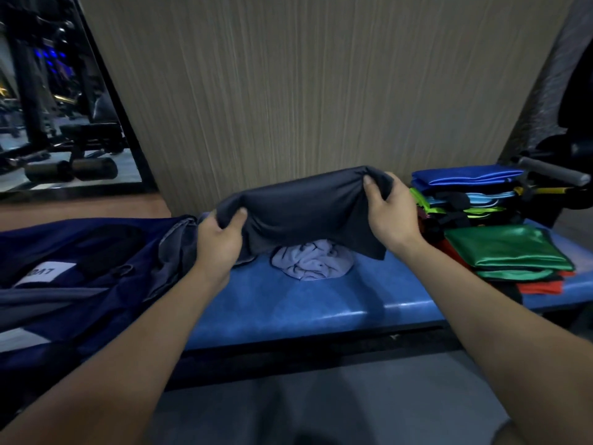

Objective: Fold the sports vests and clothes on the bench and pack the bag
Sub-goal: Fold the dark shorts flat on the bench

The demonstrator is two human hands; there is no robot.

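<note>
With shiny folded vests [481, 200] stacked at three o'clock, the left hand [218, 242] and right hand [390, 208] each grip an end of a folded dark grey garment [305, 210] above the blue padded bench [305, 303], apparently bound for the open navy fabric bag [80, 252] at nine o'clock, while a crumpled pale lilac cloth [313, 263] remains unfolded.

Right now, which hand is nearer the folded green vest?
Right. The right hand grips the dark garment just left of the green vest and the stack. The left hand grips the garment's other end, beside the navy bag.
</note>
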